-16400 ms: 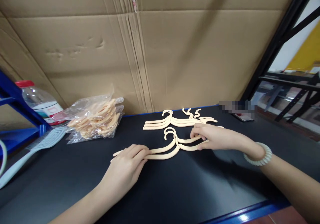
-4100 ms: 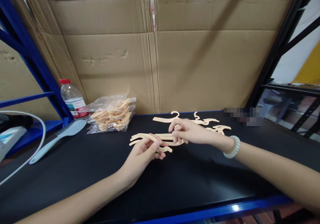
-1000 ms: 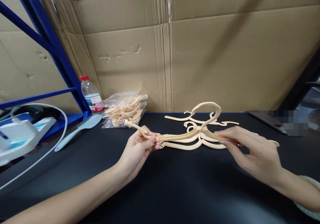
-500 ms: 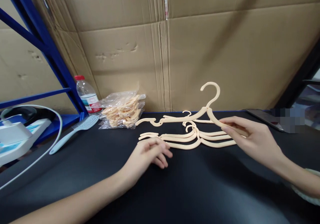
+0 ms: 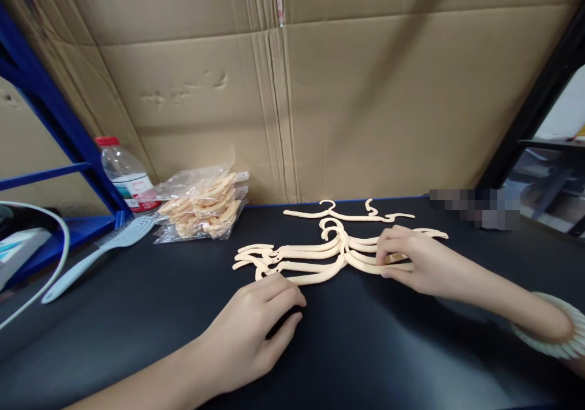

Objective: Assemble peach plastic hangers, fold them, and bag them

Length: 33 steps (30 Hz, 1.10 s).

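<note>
Several cream plastic clothes hangers [image 5: 315, 251] lie together in a row on the black table, their hooks bunched in the middle. My right hand [image 5: 418, 261] is closed around the right arm of the nearest hanger [image 5: 326, 275], thumb in front and fingers behind. Close to that hanger's left end rests my left hand [image 5: 258, 325], palm down, thumb apart from the bent fingers and nothing seen in its grasp. Part of the hanger's left end is hidden behind it. Farther back lies another hanger [image 5: 306, 214], beside a small loose-looking hook-shaped piece [image 5: 370, 208].
At the back left, clear bags [image 5: 205, 206] of cream hanger parts lie near a bottle with a red cap [image 5: 130, 175]. A pale blue hairbrush [image 5: 98, 251] and a white cable [image 5: 66, 245] are at left. Cardboard [image 5: 365, 93] stands behind the table.
My right hand has lowered the raised hanger onto the front of the row. My left hand has come nearer, by the hanger's left end. The view has shifted right.
</note>
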### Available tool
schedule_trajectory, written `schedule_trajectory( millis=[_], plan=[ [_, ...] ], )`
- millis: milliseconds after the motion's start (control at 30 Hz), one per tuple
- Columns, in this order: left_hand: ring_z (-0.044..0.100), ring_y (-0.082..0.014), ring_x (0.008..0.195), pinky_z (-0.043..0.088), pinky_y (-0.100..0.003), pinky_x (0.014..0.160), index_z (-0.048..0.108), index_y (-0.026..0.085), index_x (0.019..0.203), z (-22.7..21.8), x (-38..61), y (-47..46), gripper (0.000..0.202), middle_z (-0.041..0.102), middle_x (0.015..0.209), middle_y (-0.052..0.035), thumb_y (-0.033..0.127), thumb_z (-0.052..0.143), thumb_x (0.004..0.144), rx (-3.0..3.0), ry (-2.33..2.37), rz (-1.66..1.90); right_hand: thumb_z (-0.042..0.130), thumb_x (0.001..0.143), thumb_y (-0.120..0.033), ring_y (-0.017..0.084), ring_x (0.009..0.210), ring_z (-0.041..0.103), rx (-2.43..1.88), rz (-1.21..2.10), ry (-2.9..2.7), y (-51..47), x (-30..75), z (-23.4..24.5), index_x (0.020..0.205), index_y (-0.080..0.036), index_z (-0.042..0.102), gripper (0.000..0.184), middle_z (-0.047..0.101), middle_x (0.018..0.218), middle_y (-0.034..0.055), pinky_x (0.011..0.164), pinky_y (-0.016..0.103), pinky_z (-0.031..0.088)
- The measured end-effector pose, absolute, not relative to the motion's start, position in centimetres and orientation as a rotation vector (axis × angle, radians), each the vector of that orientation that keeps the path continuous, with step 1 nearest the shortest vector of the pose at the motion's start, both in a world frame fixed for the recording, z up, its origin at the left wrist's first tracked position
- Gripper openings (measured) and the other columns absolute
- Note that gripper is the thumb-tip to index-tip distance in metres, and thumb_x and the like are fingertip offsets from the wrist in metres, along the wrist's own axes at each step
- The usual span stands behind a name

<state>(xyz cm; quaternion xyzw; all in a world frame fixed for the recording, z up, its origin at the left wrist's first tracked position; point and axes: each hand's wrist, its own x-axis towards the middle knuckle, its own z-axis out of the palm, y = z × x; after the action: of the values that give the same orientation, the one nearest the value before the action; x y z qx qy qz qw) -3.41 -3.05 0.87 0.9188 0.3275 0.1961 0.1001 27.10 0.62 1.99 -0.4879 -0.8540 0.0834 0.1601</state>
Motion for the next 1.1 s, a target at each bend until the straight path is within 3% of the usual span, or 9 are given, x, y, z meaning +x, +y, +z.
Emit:
schedule_trajectory(
  millis=[633,767,900,1000,1100],
  plan=[
    [0.057,-0.0212,0.094,0.048,-0.034,0.082,0.055,0.022,0.101,0.6,-3.3,-2.9,0.020,0.061,0.103,-0.0065,0.013,0.043,0.087,2.768,1.017,0.544,0.055,0.075,-0.010,0.017,0.072,0.058,-1.443,0.171,-2.518,0.4,28.1,2.6,0.075,-0.019,0.062,0.012,0.059,0.084,0.0039,0.065,0.028,0.046],
    [0.056,-0.0218,0.095,0.049,-0.034,0.081,0.055,0.022,0.102,0.6,-3.3,-3.0,0.021,0.060,0.105,-0.0071,0.014,0.043,0.087,2.788,1.051,0.555,0.055,0.079,-0.016,0.023,0.095,0.060,-1.364,0.165,-2.494,0.1,28.0,2.3,0.104,-0.019,0.062,0.025,0.061,0.105,0.0092,0.082,0.036,0.050],
    [0.054,-0.0242,0.106,0.048,-0.037,0.088,0.056,0.022,0.110,0.5,-3.0,-3.3,0.025,0.058,0.117,-0.0092,0.018,0.044,0.088,2.819,1.147,0.600,0.043,0.092,-0.042,0.030,0.131,0.040,-1.379,0.151,-2.465,-0.6,27.0,1.4,0.139,-0.015,0.039,0.054,0.044,0.142,0.0151,0.105,0.049,0.037],
    [0.044,-0.0303,0.126,0.038,-0.047,0.103,0.045,0.023,0.133,-0.1,-2.9,-3.7,0.044,0.046,0.140,-0.0110,0.032,0.049,0.090,2.889,1.268,0.609,0.030,0.095,-0.052,0.033,0.140,0.021,-1.483,0.089,-2.499,-1.0,25.9,0.5,0.146,-0.010,0.028,0.067,0.027,0.151,0.0168,0.111,0.056,0.026],
    [0.028,-0.0326,0.138,0.025,-0.053,0.110,0.031,0.022,0.145,-1.0,-3.1,-3.8,0.061,0.034,0.151,-0.0107,0.047,0.045,0.091,2.941,1.366,0.567,0.024,0.096,-0.049,0.032,0.141,0.015,-1.535,0.069,-2.568,-0.9,25.2,-0.2,0.147,-0.004,0.023,0.068,0.021,0.152,0.0178,0.112,0.056,0.022]
  ],
)
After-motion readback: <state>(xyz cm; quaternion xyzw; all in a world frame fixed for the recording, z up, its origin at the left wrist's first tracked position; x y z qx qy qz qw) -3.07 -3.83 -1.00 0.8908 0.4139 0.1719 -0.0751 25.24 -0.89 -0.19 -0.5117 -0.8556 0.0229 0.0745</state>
